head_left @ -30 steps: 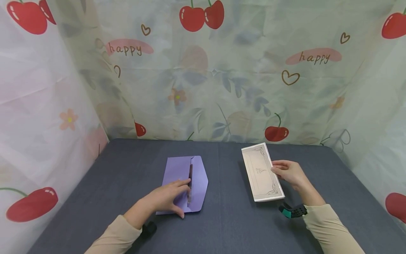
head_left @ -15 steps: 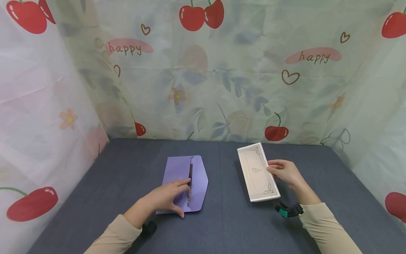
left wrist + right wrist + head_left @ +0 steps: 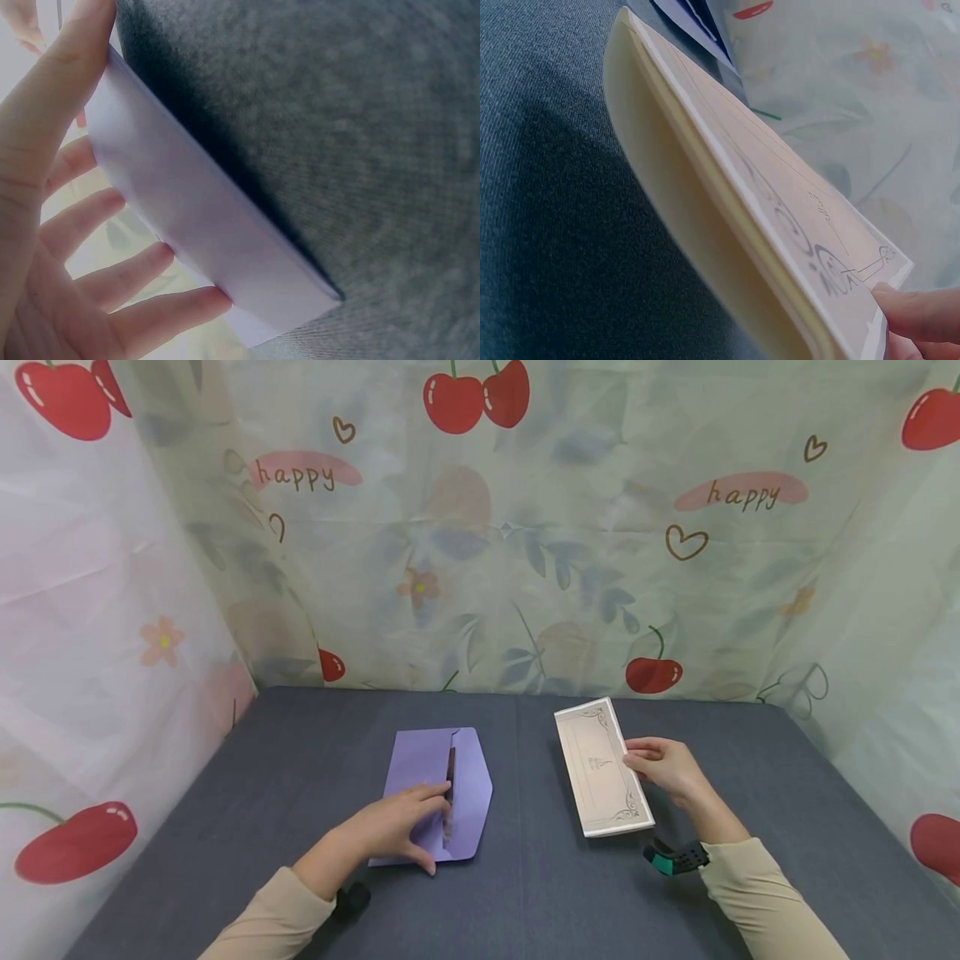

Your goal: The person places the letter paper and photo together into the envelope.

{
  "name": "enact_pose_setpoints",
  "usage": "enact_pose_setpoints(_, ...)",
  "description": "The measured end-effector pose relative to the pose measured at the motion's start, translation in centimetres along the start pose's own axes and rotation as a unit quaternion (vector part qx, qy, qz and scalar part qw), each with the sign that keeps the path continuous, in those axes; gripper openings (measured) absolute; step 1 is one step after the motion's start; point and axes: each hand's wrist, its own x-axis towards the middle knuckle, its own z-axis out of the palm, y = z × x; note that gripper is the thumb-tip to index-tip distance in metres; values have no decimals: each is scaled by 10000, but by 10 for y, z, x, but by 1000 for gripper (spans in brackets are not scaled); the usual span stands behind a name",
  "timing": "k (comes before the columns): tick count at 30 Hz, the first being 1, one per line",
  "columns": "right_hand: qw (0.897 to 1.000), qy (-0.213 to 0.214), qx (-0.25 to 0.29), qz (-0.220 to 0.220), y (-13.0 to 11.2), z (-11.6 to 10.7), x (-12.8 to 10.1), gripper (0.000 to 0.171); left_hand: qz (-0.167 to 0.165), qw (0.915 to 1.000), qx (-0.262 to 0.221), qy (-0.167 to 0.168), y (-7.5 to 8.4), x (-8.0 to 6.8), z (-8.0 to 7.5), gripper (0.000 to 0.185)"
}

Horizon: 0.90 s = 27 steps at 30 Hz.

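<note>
On the table lies a purple envelope (image 3: pixel 471 793), its pointed flap spread out to the right and a dark gap along its opening. My left hand (image 3: pixel 401 822) holds it, fingertips at the opening and thumb at the near edge; the left wrist view shows the envelope (image 3: pixel 187 202) between thumb and fingers. To the right, my right hand (image 3: pixel 667 768) pinches a cream folded card (image 3: pixel 600 768) by its right long edge, tilted over the table. Scrollwork decorates the card's corners, with a small emblem in the middle. In the right wrist view the card's folded layers (image 3: pixel 697 172) gape apart.
A dark grey cloth covers the table (image 3: pixel 517 893). Behind and at both sides hangs a pale curtain (image 3: pixel 510 568) printed with cherries, flowers and "happy". A dark strap with a teal part (image 3: pixel 675 858) is at the right wrist.
My right hand has carried the folded card a short way left, towards the envelope. The left hand and the envelope have stayed in place.
</note>
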Motion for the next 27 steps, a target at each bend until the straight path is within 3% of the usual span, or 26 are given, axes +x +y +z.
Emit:
enact_pose_setpoints(15, 10000, -56, 40, -58, 0, 15, 3, 39, -31, 10000, -9, 8, -1, -1, 0, 61)
enact_pose_setpoints(23, 9990, -316, 318, 58, -70, 8, -53, 42, -35, 10000, 4, 15, 0, 0, 0, 60)
enact_pose_setpoints(27, 9993, -271, 194, 171, -85, 9, -64, 38, -41, 10000, 11, 15, 0, 0, -1, 60)
